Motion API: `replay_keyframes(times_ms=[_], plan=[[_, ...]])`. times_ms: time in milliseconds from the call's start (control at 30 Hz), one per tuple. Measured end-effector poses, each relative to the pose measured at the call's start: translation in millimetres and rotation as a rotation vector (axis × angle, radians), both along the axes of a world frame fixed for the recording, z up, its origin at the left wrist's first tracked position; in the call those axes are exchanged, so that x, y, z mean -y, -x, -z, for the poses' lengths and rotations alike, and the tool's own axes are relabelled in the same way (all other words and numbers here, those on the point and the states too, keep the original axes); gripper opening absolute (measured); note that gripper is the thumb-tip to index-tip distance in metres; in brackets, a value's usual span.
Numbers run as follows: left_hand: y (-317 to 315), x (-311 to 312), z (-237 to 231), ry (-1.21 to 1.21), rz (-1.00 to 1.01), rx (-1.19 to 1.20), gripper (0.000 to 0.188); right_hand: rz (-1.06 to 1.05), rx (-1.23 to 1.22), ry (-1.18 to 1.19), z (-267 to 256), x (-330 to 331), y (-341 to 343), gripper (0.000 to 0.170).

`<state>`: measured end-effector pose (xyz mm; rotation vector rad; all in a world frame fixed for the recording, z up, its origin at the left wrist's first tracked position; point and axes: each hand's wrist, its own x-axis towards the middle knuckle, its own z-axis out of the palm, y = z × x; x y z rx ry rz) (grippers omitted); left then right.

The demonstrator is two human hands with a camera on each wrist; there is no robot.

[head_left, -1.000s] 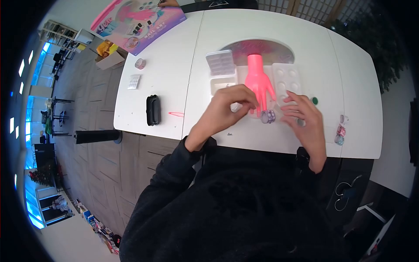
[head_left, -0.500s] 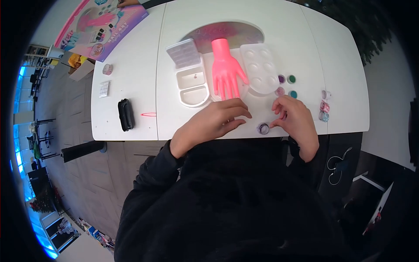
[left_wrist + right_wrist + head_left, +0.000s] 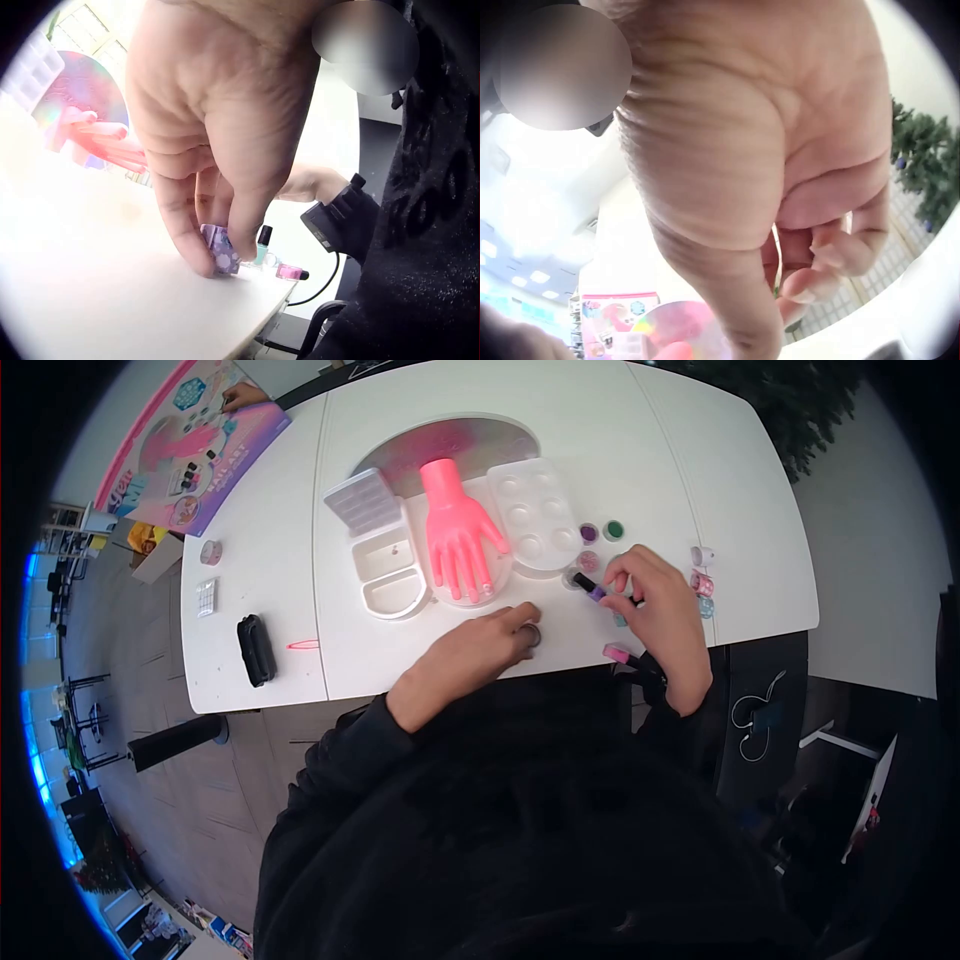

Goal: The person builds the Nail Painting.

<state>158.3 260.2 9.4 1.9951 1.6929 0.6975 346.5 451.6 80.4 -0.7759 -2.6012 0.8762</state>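
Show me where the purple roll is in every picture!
Head: just right of centre, at the left hand's fingertips: purple roll.
Left wrist: low, just left of centre, between finger and thumb.
Right wrist: not visible.
Shared landmark, the pink toy hand: upper middle; left; bottom edge, respectively.

Tape roll (image 3: 223, 253) between left-hand fingers (image 3: 178, 221); mannequin hand (image 3: 460, 540) beyond them; well palette (image 3: 533, 497) beyond, left of right-hand fingers (image 3: 630, 562).
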Motion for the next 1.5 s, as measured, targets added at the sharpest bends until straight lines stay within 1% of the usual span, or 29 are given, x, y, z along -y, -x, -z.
replay_keyframes(times_ms=[33, 67, 133, 200, 267, 300, 333, 400, 433, 467, 533, 567, 600, 667, 700, 767, 800, 867, 900, 967, 1100, 1167, 1200, 1267, 1300, 1367, 1400, 1467, 1500], plan=[[2, -1, -4, -0.018, -0.028, 0.033, 0.015, 0.064, 0.007, -0.022, 0, -7, -6, 0.033], [3, -1, -5, -0.022, -0.019, 0.039, 0.015, 0.073, 0.012, -0.027, -1, -13, -15, 0.033], [6, 1, -5, -0.026, -0.093, 0.031, 0.015, 0.224, 0.114, -0.151, 0, -25, -36, 0.033], [6, 4, -9, -0.009, -0.108, 0.030, 0.013, 0.237, 0.151, -0.123, 5, -31, -58, 0.036], [7, 3, -12, -0.019, -0.129, 0.024, 0.013, 0.203, 0.352, -0.021, 9, -28, -73, 0.043], [7, 3, -14, -0.020, -0.122, 0.022, 0.013, 0.182, 0.381, 0.007, 13, -24, -75, 0.051], [6, 2, -15, -0.022, -0.131, 0.016, 0.013, 0.188, 0.379, 0.007, 20, -19, -76, 0.051], [5, 2, -18, -0.025, -0.138, 0.007, 0.012, 0.031, 0.311, -0.173, 35, -5, -73, 0.055], [5, 2, -19, -0.031, -0.141, 0.011, 0.012, 0.057, 0.401, -0.155, 38, 3, -66, 0.055], [4, 1, -19, -0.037, -0.146, 0.018, 0.012, 0.058, 0.399, -0.159, 44, 8, -62, 0.055], [2, 0, -17, -0.050, -0.144, 0.020, 0.012, 0.121, 0.503, -0.162, 54, 13, -56, 0.054], [2, 0, -16, -0.057, -0.140, 0.020, 0.012, 0.146, 0.516, -0.169, 54, 12, -53, 0.048], [1, 1, -16, -0.061, -0.142, 0.021, 0.012, 0.146, 0.516, -0.174, 56, 8, -53, 0.048], [1, 2, -18, -0.109, -0.118, 0.001, 0.011, 0.161, 0.446, -0.059, 59, 1, -56, 0.038], [2, 3, -20, -0.115, -0.118, 0.000, 0.011, 0.163, 0.444, -0.065, 58, 2, -56, 0.038], [3, 6, -26, -0.099, -0.139, -0.020, 0.014, 0.179, 0.398, -0.243, 53, 4, -57, 0.032], [3, 7, -28, -0.106, -0.143, -0.020, 0.014, 0.177, 0.397, -0.250, 51, 4, -59, 0.032], [5, 9, -31, -0.100, -0.187, 0.068, 0.023, 0.237, 0.280, -0.277, 45, 5, -61, 0.030], [5, 10, -34, -0.104, -0.191, 0.069, 0.023, 0.234, 0.279, -0.282, 41, 5, -60, 0.030], [3, 11, -38, -0.094, -0.237, 0.102, 0.033, 0.273, 0.323, -0.103, 33, 5, -58, 0.024], [1, 12, -39, -0.112, -0.243, 0.079, 0.038, 0.316, 0.307, -0.151, 35, 15, -51, 0.028], [3, 12, -38, -0.121, -0.224, 0.057, 0.043, 0.337, 0.390, -0.141, 32, 18, -46, 0.034], [3, 12, -39, -0.125, -0.222, 0.054, 0.043, 0.339, 0.385, -0.144, 31, 19, -44, 0.034], [4, 13, -42, -0.118, -0.245, 0.093, 0.051, 0.399, 0.432, -0.178, 30, 21, -40, 0.043], [4, 13, -44, -0.122, -0.244, 0.089, 0.051, 0.401, 0.427, -0.180, 27, 23, -41, 0.043], [5, 15, -50, -0.100, -0.267, 0.094, 0.058, 0.404, 0.314, -0.286, 14, 31, -44, 0.047], [6, 15, -51, -0.103, -0.267, 0.088, 0.058, 0.405, 0.307, -0.287, 8, 31, -41, 0.047], [7, 16, -52, -0.211, -0.261, -0.002, 0.061, 0.333, 0.134, -0.336, -2, 35, -36, 0.045], [8, 17, -53, -0.210, -0.253, -0.004, 0.061, 0.340, 0.133, -0.335, 0, 36, -30, 0.045]])
